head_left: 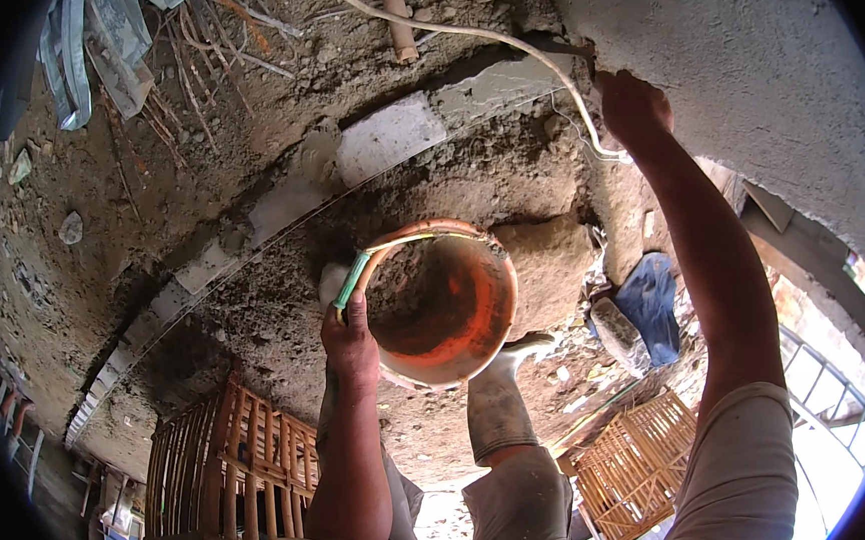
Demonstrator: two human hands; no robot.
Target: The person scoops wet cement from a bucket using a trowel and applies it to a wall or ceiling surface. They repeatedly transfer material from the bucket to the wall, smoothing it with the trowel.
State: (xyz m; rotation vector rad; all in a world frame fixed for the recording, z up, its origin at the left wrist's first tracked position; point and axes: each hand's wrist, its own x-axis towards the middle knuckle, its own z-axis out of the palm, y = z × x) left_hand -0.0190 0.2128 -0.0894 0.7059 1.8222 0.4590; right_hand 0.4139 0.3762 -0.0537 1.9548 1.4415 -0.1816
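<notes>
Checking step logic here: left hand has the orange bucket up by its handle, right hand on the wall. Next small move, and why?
Probably tip or lower the orange bucket toward the mortar bed. The left hand grips its handle, the bucket holds mortar-like mix, and it hangs right over the brick course. The right hand rests on the concrete column by a hose, likely bracing.

bucket (442, 304) before wall (739, 68), crates (231, 475) below left

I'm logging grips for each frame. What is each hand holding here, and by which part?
The left hand grips the orange bucket by its wire handle's green sleeve. The right hand presses the concrete wall, holding nothing visible.
</notes>
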